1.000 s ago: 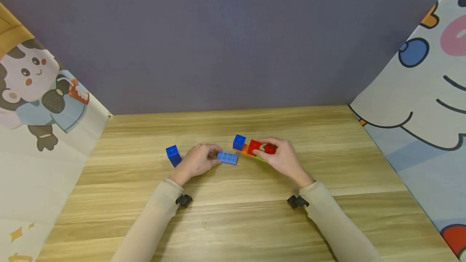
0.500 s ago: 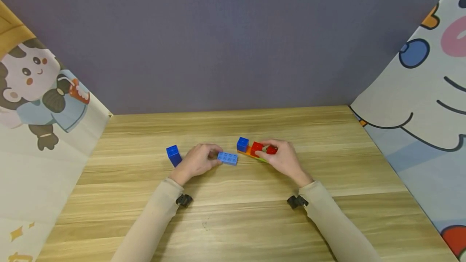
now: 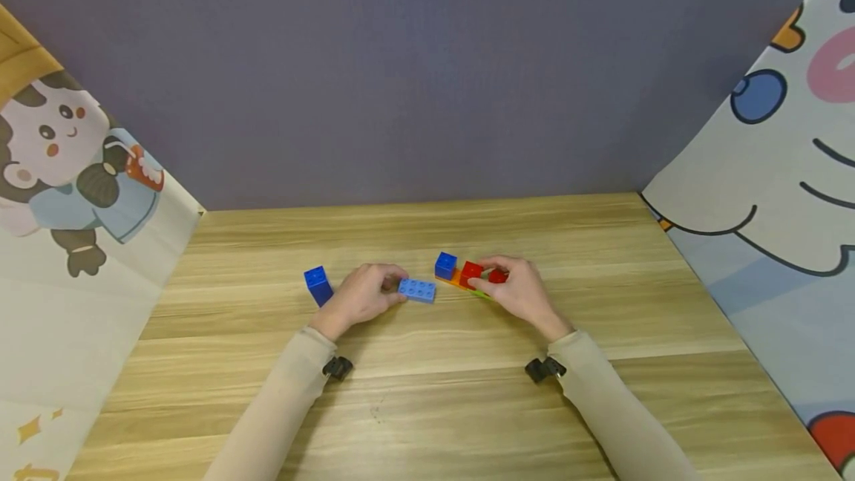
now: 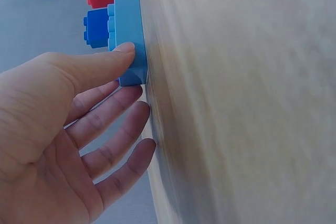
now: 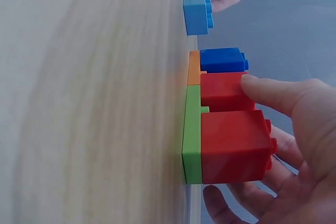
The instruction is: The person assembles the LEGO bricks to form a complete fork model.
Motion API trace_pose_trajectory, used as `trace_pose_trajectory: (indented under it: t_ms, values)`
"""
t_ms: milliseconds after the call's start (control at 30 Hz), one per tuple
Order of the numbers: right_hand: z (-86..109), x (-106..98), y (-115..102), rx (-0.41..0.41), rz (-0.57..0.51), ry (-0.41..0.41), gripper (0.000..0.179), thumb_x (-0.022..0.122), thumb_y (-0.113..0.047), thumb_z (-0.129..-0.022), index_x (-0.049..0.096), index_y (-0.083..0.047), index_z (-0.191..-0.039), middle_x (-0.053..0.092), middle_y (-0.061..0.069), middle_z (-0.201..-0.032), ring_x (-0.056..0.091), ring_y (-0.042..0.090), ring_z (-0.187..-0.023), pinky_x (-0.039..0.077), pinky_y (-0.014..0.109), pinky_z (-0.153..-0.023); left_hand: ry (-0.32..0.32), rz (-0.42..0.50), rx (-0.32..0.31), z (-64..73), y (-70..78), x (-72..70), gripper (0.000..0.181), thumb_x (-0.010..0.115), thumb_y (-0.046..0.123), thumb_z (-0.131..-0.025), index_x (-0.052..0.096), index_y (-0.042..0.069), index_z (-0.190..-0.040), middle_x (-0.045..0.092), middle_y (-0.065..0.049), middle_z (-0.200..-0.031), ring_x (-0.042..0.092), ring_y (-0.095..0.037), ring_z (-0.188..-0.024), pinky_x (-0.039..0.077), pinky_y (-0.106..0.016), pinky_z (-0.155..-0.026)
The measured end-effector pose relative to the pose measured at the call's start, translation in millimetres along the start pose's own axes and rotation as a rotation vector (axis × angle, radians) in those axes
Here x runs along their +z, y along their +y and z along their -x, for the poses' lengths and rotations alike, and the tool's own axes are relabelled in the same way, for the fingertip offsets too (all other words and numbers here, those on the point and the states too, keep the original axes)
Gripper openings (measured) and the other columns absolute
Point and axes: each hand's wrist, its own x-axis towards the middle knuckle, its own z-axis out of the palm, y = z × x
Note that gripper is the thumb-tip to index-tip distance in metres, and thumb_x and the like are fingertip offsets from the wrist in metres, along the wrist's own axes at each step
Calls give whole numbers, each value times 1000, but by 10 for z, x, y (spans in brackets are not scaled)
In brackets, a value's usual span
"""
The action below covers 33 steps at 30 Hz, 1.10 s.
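Observation:
My left hand (image 3: 364,292) pinches the left end of a light blue brick (image 3: 417,290), thumb on its near side. That brick lies studs up on the table. My right hand (image 3: 517,290) grips a joined row of bricks just to its right. In the right wrist view the row has a flat orange plate (image 5: 193,68) and a flat green plate (image 5: 192,140) as its base. On them stand a dark blue brick (image 5: 222,60), a middle red brick (image 5: 224,91) and an end red brick (image 5: 235,147). My right thumb presses the middle red brick; other fingers go behind the row.
A tall dark blue brick (image 3: 318,286) stands left of my left hand, partly behind the wrist. The wooden table (image 3: 427,407) ends at a grey back panel (image 3: 414,80), with printed panels on both sides.
Over the first half second my right hand brought the brick row slightly rightward and nearer to me. Since then it stays put. The left hand and the light blue brick have not moved.

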Motion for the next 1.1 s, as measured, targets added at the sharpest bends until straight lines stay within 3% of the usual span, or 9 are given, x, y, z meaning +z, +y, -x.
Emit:
trace_pose_trajectory:
  t_ms: [200,433,600,1100]
  values:
    - [-2,2,0,12,-5,-17,41,87,-31,-91,79,-9,-124,80,13,-116,67,21,-84,56,29,-69,14,-26,9,45,86,34,35,85,24,-93,76,15,-125,79,-5,-120,75,-19,-100,61,-43,-93]
    - [-11,-2,-2,18,-13,-21,40,86,-31,-91,78,-9,-124,80,13,-116,64,19,-78,54,27,-65,33,-77,57,158,205,67,35,86,29,-91,77,16,-122,80,0,-106,69,-8,-83,59,-35,-79]
    - [-6,-8,1,23,-19,-20,40,86,-31,-91,78,-9,-124,80,13,-114,64,19,-77,53,26,-63,16,-85,86,222,251,99,36,87,28,-90,77,14,-121,79,0,-101,66,-6,-78,57,-31,-74]
    - [-6,-9,12,25,-7,-33,42,85,-32,-92,77,-8,-125,79,14,-116,60,17,-73,50,26,-60,-13,-46,82,252,273,191,34,87,24,-90,76,13,-120,80,-2,-108,72,-13,-92,60,-38,-85]
